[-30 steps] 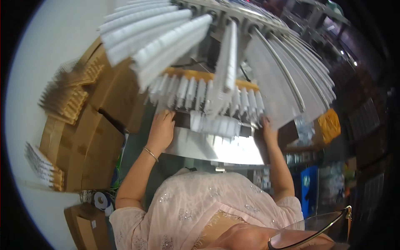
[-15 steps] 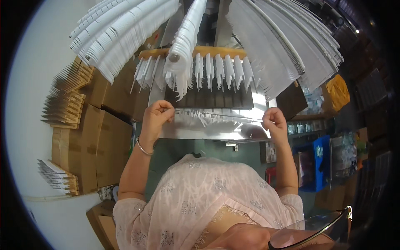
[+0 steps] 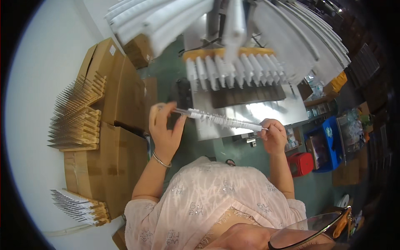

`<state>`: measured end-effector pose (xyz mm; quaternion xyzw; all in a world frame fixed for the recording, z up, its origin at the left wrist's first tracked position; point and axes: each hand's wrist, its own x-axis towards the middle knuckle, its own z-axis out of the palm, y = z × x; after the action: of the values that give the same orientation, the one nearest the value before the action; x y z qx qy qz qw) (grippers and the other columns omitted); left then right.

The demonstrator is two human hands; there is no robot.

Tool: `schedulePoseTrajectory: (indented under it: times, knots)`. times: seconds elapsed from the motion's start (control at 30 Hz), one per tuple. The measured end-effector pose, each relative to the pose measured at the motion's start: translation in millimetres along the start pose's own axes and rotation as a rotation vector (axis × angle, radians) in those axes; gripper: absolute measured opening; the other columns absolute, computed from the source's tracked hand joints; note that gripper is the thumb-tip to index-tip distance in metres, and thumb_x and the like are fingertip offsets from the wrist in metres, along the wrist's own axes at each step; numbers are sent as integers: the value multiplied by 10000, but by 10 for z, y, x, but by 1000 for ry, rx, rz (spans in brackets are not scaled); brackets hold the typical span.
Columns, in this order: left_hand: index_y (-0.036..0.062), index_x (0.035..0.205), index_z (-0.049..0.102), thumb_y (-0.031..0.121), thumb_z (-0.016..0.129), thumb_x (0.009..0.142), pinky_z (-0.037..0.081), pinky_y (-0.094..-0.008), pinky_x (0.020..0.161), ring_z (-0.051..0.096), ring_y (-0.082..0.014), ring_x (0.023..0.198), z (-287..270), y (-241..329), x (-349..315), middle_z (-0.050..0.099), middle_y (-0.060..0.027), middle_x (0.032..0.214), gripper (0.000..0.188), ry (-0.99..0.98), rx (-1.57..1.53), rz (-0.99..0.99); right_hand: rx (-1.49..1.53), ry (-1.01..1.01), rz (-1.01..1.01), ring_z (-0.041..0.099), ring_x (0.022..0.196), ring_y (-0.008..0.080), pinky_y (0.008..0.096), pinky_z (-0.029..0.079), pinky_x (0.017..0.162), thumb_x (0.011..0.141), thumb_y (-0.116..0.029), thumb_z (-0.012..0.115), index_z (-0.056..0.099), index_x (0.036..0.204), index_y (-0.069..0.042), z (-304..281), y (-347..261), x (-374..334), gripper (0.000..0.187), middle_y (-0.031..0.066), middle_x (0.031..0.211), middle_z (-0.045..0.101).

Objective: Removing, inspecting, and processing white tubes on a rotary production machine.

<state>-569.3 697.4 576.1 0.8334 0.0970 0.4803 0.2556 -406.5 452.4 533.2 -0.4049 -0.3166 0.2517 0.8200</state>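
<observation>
While both hands work, a long white bristle strip (image 3: 223, 121) hangs level between them, above the shiny metal bench (image 3: 266, 114). Left hand (image 3: 164, 129) pinches the strip's bare wire end, fingers half closed; right hand (image 3: 273, 135) is closed tight round the other end. Judged from the head view alone, this piece looks lifted clear and in hand; many like pieces sit clamped in the wooden rack (image 3: 233, 62) overhead. Cardboard boxes (image 3: 112, 125) stand at the left. Half a second back, the hands held a wide shiny sheet low at the bench; now they are raised and hold the strip.
</observation>
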Motion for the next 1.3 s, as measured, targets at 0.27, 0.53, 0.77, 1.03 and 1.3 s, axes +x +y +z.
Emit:
schedulePoseTrajectory:
  times: [0.27, 0.53, 0.77, 1.03, 1.3]
  knots:
    - [89, 843, 606, 120, 636, 646, 247, -472, 929, 463, -257, 987, -749, -77, 290, 538, -54, 970, 202, -182, 281, 354, 16, 75, -68, 405, 566, 102, 203, 318, 510, 843, -140, 416, 520, 863, 55, 829, 482, -113, 222, 97, 705, 523]
    - [83, 746, 600, 95, 629, 679, 164, -510, 961, 521, -169, 884, -789, -396, 308, 576, -5, 815, 74, -535, 2, 376, -33, 76, -51, 432, 588, 103, 201, 315, 499, 845, -139, 418, 523, 870, 56, 1116, 635, -220, 224, 102, 720, 533]
    - [90, 734, 597, 76, 621, 684, 152, -507, 970, 524, -173, 862, -774, -368, 358, 576, -5, 803, 57, -519, -58, 317, -21, 112, -61, 435, 584, 97, 199, 325, 507, 846, -134, 419, 524, 884, 56, 1154, 655, -253, 220, 95, 709, 537]
    - [91, 702, 581, 82, 639, 656, 153, -514, 972, 530, -173, 816, -686, -407, 373, 564, -1, 740, 75, -568, -25, 257, -27, 142, -50, 427, 581, 93, 198, 329, 516, 849, -139, 419, 528, 886, 52, 1159, 641, -204, 223, 85, 701, 533]
    - [99, 735, 611, 112, 647, 655, 110, -510, 980, 523, -157, 870, -583, -355, 335, 582, 16, 771, 89, -451, -83, 355, -22, 81, -45, 427, 588, 93, 199, 331, 527, 851, -135, 410, 533, 896, 42, 1190, 658, -115, 219, 76, 700, 529]
